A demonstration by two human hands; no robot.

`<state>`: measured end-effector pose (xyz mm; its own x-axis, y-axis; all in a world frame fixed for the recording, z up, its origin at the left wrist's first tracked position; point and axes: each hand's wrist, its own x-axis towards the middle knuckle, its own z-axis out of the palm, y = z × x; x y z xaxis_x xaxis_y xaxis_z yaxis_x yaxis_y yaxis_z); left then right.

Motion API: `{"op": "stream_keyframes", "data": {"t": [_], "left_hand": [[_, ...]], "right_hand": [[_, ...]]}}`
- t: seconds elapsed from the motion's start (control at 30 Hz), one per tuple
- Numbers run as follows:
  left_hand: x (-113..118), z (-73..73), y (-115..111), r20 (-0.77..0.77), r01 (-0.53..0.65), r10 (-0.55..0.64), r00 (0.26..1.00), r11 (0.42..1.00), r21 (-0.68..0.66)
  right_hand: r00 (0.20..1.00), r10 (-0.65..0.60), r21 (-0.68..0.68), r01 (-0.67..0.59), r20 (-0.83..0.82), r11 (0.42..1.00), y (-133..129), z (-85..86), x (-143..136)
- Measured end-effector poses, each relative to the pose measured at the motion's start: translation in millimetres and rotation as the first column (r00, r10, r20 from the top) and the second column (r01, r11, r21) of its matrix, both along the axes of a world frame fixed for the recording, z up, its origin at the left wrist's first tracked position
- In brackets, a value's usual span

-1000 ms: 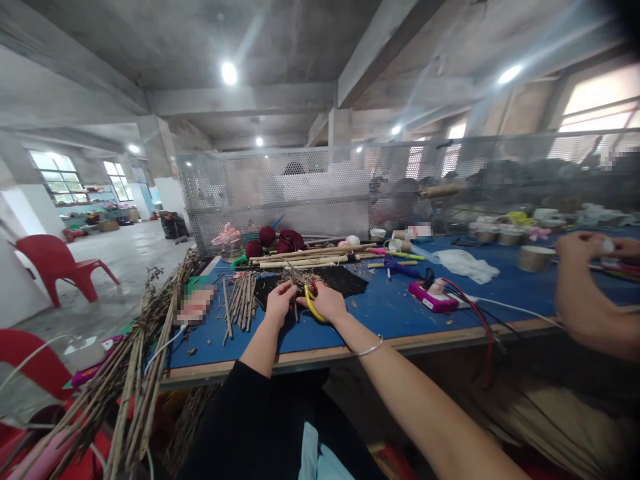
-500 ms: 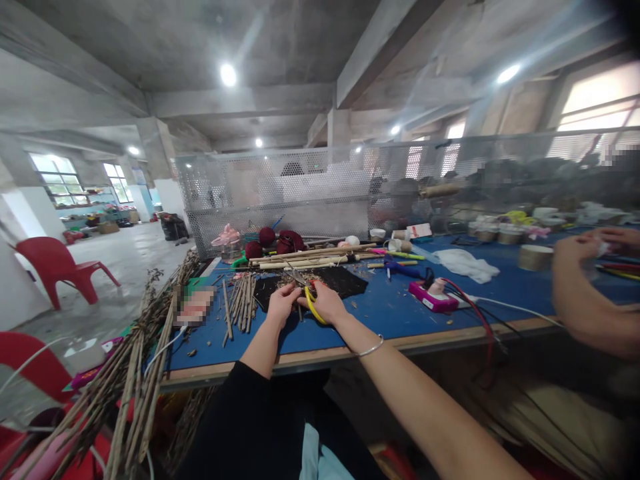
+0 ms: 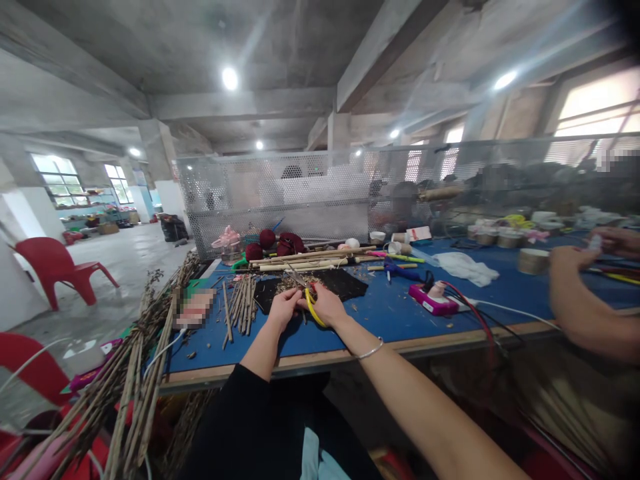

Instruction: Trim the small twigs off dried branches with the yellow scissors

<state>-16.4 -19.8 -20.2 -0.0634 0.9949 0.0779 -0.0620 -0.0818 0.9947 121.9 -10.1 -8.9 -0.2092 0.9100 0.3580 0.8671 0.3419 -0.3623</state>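
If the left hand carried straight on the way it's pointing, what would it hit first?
The bare left hand would probably meet the yellow-handled metal scissors in the bare right hand first; depth is unclear there, so that hand could come just as soon.

Scissors (image 3: 313, 311) poke over the cloth (image 3: 354, 284) on the workbench (image 3: 385, 325), stalk pieces (image 3: 244, 305) just left, sticks (image 3: 325, 262) right behind, power strip (image 3: 432, 301) off right, perforated panel (image 3: 320, 217) behind it all lol.

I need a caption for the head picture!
A right hand holds yellow-handled scissors beside the left hand, over a blue table.
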Motion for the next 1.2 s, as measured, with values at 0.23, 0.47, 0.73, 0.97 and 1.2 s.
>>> {"op": "stream_keyframes", "data": {"t": [0.23, 0.47, 0.73, 0.97, 1.2], "left_hand": [[1, 0.8, 0, -0.027, -0.069, 0.069, 0.997, 0.997, 0.027], [2, 1.1, 0, -0.057, -0.127, 0.128, 0.99, 0.992, 0.023], [-1, -4.8, -2, -0.121, -0.12, 0.129, 0.984, 0.989, 0.084], [-3, -9.3, -1, -0.142, -0.112, 0.125, 0.982, 0.989, 0.093], [0, -3.0, -7, -0.143, -0.124, 0.139, 0.98, 0.986, 0.107]], "right_hand": [[0.999, -0.05, -0.022, 0.051, 0.02, 0.998, -4, 4.0, -2], [0.996, -0.076, -0.066, 0.078, 0.042, 0.995, -7, 8.5, -3], [0.995, -0.075, -0.087, 0.081, 0.069, 0.993, -9, 7.3, -1], [0.997, -0.061, -0.063, 0.064, 0.052, 0.996, -8, 3.8, 0], [0.997, -0.061, -0.058, 0.063, 0.039, 0.996, -7, 2.7, 1]]}}
